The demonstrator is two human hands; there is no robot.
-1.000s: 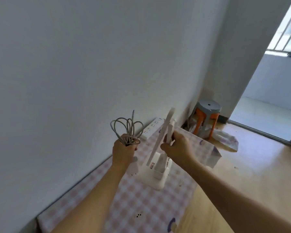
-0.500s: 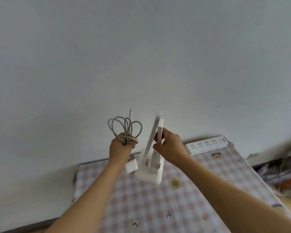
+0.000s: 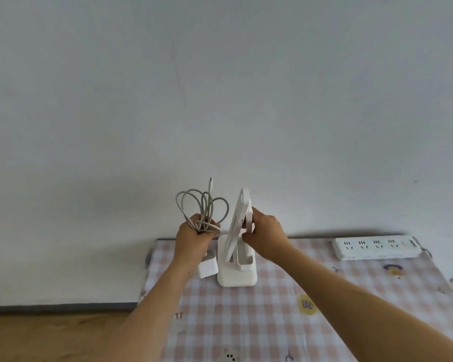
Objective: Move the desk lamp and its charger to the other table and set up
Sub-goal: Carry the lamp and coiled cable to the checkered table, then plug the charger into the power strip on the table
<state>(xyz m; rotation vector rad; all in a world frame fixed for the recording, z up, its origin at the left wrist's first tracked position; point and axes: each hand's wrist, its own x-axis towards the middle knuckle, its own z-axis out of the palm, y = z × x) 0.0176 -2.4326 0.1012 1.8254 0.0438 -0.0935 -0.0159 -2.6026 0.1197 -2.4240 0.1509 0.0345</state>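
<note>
White plastic desk lamp point(image 3: 237, 267) stands folded upright, left of the power strip point(image 3: 375, 247); right hand point(image 3: 266, 237) grips its stem. Further left, left hand point(image 3: 194, 239) clutches the coiled charger cable point(image 3: 203, 205), plug point(image 3: 208, 265) dangling. Lamp looks light and rigid, hinge likely delicate: hold the stem

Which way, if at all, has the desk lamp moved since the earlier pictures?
Yes: the desk lamp has shifted left, away from the power strip.
</note>
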